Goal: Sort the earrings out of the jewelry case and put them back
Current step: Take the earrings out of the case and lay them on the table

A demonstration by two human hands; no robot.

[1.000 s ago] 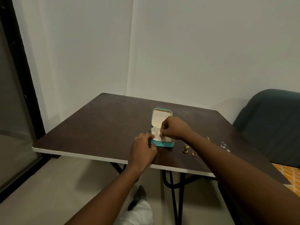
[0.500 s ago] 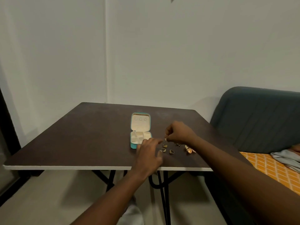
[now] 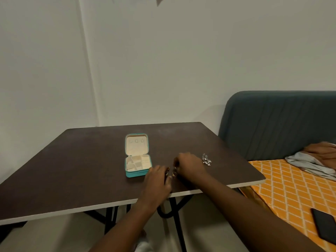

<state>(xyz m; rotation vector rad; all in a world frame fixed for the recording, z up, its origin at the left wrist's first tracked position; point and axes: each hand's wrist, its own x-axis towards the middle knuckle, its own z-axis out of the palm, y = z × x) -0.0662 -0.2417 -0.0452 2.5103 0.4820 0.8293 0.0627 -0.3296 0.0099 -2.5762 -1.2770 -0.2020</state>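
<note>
Dark table; black phone and grey cloth on orange patterned cover

Looking very much like a home, likely a bedroom corner. Catching a padded teal backrest at 3 o'clock, headboard or sofa, hard telling which. Spotting an orange lattice-print sheet spreading below it at 4 o'clock, with crumpled clothes lying on it and a dark phone resting nearer. Seeing a dark table standing against plain white walls meeting at 11 o'clock, carrying a small teal jewelry case.
</note>
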